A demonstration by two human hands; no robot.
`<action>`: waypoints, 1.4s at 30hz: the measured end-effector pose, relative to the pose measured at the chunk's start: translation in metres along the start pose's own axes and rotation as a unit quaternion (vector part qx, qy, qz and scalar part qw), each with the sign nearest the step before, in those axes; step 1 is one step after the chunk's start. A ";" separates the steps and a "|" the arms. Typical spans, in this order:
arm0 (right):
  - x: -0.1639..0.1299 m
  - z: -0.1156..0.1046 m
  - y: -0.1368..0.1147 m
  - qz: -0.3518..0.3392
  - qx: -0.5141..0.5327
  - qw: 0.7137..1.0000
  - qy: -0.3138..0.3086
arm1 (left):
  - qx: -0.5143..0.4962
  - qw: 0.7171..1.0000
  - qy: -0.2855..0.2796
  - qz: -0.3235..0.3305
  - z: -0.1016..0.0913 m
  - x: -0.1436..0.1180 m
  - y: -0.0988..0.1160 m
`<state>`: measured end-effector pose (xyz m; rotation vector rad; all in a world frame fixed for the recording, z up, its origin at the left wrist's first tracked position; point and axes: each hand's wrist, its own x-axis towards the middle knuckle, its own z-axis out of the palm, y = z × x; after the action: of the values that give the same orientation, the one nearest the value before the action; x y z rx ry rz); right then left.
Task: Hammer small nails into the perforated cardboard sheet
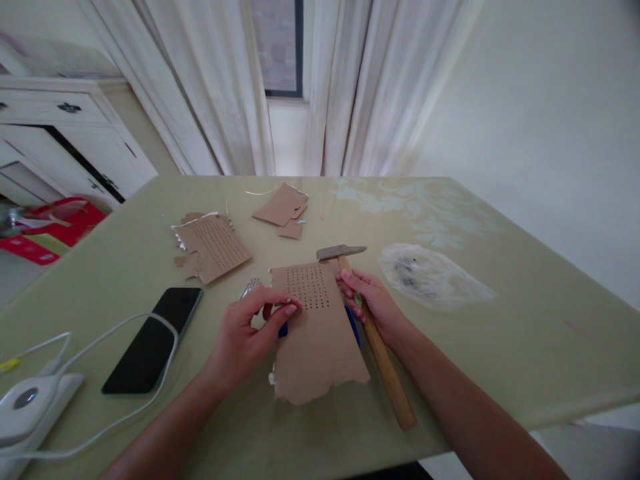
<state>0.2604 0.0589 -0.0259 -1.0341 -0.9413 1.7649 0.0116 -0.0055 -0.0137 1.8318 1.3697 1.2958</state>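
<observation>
- Overall, a pale green table [525, 320] fills the foreground.
- A cardboard sheet [320, 347] sits over the table's near side; rows of holes [313, 287] mark its far half.
- A hammer [379, 347] stands off the sheet's right side, its head by the far right corner.
- The right hand [373, 300] grips the hammer's handle near the head.
- The left hand [247, 327] pinches closed over the holes; cannot tell whether anything is held.
</observation>
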 end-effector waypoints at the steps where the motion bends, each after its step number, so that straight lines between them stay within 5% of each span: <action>1: 0.000 0.000 0.000 0.000 0.000 1.000 0.000 | 0.002 1.000 0.002 0.004 0.000 0.000 0.000; 12: 0.000 -0.004 -0.006 -0.018 -0.007 1.000 -0.014 | 0.029 0.998 0.003 0.049 0.004 0.001 0.002; 20: -0.020 -0.002 -0.039 -0.108 -0.053 0.993 -0.013 | 0.023 0.997 0.007 0.074 0.008 0.003 -0.003; 25: -0.047 0.014 -0.064 -0.117 -0.168 0.978 -0.043 | 0.012 0.994 0.024 0.102 0.012 0.004 -0.008; 28: -0.067 0.026 -0.086 -0.115 -0.300 0.944 -0.069 | 0.017 0.992 0.032 0.118 0.013 0.005 -0.010; 33: -0.095 0.052 -0.116 -0.173 -0.514 0.837 -0.070 | 0.021 0.990 0.031 0.135 0.014 0.007 -0.010; 39: -0.102 0.079 -0.112 -0.186 -0.647 0.732 -0.101 | 0.022 0.990 0.011 0.142 0.013 0.008 -0.010; 42: -0.107 0.085 -0.120 -0.204 -0.666 0.712 -0.089 | 0.021 0.990 0.009 0.138 0.013 0.008 -0.012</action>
<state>0.2494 -0.0134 0.1409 -1.2762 -2.4905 0.5814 0.0187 0.0080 -0.0258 2.1005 1.1917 1.4300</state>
